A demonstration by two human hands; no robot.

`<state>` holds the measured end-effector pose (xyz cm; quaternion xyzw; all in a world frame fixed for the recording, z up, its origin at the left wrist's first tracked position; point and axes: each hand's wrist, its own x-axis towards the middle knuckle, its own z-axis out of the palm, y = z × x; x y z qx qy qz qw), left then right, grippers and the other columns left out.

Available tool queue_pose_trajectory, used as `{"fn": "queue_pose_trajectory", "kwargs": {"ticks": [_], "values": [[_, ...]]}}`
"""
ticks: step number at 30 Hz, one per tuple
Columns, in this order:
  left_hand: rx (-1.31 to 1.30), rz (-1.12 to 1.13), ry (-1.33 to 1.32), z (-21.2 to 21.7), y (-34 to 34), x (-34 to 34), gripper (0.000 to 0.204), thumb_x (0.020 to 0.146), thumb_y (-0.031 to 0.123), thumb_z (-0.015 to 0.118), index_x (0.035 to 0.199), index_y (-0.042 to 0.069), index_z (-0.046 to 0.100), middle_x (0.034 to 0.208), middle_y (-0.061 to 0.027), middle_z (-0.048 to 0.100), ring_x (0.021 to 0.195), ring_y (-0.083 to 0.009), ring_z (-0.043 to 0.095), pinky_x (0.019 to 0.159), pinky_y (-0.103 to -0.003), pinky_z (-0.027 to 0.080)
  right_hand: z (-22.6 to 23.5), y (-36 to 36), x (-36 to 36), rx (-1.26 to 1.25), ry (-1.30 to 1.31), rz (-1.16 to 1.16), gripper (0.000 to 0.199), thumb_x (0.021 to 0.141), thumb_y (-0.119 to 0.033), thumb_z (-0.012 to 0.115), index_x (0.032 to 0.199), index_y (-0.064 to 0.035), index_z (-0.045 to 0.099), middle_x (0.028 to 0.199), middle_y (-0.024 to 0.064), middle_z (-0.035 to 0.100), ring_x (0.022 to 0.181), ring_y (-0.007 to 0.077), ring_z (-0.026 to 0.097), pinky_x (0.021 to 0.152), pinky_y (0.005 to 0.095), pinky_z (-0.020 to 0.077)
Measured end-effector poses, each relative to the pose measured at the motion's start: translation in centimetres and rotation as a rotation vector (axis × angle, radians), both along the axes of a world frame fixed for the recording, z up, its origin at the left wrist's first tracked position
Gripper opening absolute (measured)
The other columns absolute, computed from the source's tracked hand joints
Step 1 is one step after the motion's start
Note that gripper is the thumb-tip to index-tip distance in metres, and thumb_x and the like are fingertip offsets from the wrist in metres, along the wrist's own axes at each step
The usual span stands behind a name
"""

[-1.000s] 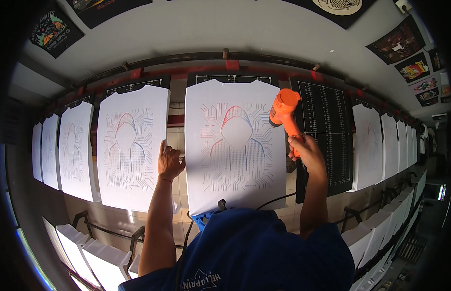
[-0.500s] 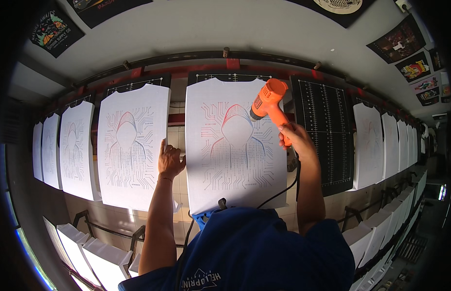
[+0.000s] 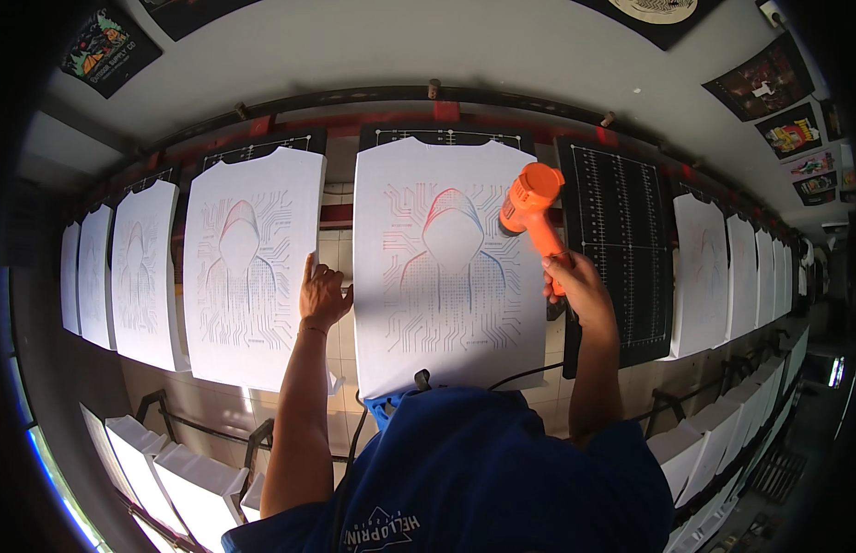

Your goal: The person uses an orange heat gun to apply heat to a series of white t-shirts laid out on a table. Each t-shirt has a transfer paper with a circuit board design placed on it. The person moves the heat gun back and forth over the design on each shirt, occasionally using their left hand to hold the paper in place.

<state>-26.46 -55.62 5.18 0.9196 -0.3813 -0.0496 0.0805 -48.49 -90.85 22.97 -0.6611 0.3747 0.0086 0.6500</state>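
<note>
Printed white shirts both sides; gridded black board right | tiled floor, grey wall | right fingers grip orange heat gun over right edge of centre shirt | left fingers partly spread

A shirt lies on a board before the person; left of it, the left hand, then another shirt; at its right edge, the gun in the right hand, then a second board.
</note>
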Motion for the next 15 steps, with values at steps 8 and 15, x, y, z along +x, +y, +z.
{"fn": "queue_pose_trajectory", "kwargs": {"ticks": [8,15], "values": [[0.017,-0.022,0.004,-0.2,0.2,0.1,0.025,0.079,0.031,0.065,0.077,0.006,0.066,0.076,-0.0077,0.065,0.096,-0.0220,0.057,0.119,-0.043,0.016,-0.4,0.8,0.5,0.073,-0.031,0.042,0.024,0.089,-0.025,0.063,0.094,-0.0017,0.057,0.073,0.0019,0.055,0.060,0.0105,0.055,0.052,0.0237,0.0439],[0.067,0.011,0.069,0.7,-0.1,0.2,0.027,0.081,0.033,0.063,0.077,0.007,0.066,0.078,-0.0074,0.066,0.096,-0.0218,0.057,0.119,-0.041,0.016,-0.2,1.3,4.0,0.044,-0.064,0.092,0.029,0.087,-0.030,0.065,0.090,-0.0015,0.058,0.070,0.0011,0.055,0.060,0.0093,0.056,0.050,0.0235,0.0438]]}}
